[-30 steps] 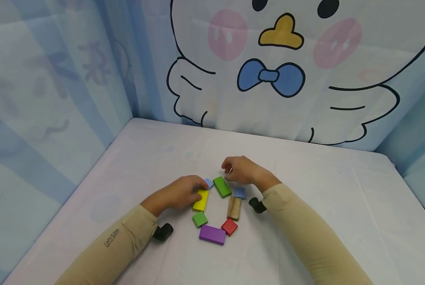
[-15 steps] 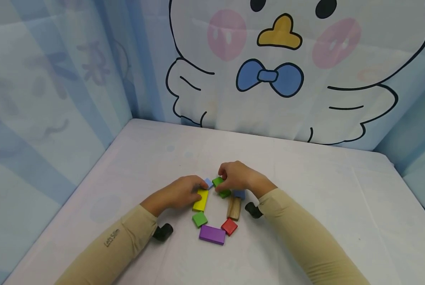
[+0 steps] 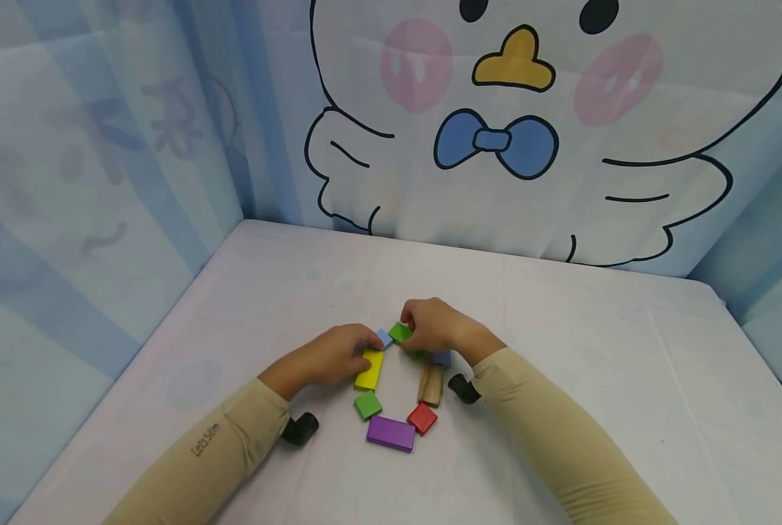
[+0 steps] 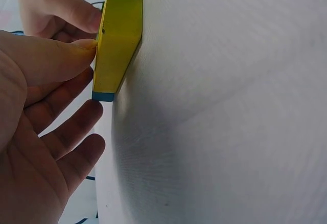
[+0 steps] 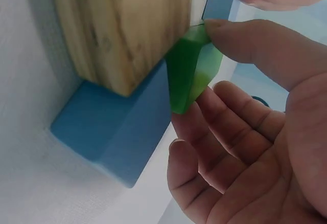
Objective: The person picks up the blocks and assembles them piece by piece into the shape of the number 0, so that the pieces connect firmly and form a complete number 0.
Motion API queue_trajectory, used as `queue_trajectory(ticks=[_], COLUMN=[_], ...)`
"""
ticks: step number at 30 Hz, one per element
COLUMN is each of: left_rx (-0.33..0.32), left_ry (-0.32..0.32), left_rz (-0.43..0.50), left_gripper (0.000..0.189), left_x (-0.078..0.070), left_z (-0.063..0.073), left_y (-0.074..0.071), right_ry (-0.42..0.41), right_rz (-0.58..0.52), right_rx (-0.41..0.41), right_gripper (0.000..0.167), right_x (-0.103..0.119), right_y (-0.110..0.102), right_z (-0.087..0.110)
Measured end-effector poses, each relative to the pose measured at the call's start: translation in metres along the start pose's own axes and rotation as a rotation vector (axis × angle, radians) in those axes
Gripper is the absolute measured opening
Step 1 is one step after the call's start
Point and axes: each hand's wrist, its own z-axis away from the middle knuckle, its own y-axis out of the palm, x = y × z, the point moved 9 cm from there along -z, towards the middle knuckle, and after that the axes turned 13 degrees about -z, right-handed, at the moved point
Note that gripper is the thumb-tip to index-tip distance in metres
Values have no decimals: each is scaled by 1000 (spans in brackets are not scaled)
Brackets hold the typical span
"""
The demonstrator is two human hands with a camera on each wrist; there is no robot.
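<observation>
Small coloured blocks lie in a ring on the white table. My left hand (image 3: 333,355) touches the ring's left side, thumb on the yellow block (image 3: 369,370), index finger by a light blue block (image 3: 384,338). Its other fingers are loosely bent in the left wrist view. My right hand (image 3: 439,325) pinches the long green block (image 5: 196,63) between thumb and fingers at the ring's far side. That block touches the darker blue block (image 5: 117,132), against which the wooden block (image 5: 122,29) rests. From the head view, my right hand partly hides the green block.
Along the near side of the ring are a small green block (image 3: 367,405), a purple block (image 3: 391,433) and a red block (image 3: 422,418). The white table (image 3: 594,350) extends around them, with printed curtains (image 3: 102,219) behind and at the sides.
My right hand has come down and nearer onto the long green block and taken hold of it. The block has shifted slightly to the upper left. My left hand stays in place.
</observation>
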Motion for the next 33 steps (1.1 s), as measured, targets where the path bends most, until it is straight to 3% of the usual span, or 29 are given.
queue_trajectory(ticks=[33], left_rx=[6], left_ry=[-13], left_rz=[-24], left_gripper=[31], left_x=[-1], left_z=[0], left_y=[0], right_ry=[-4], right_rz=[-10], right_rx=[-30], right_gripper=[41], right_x=[-2], right_y=[-3], right_z=[-3])
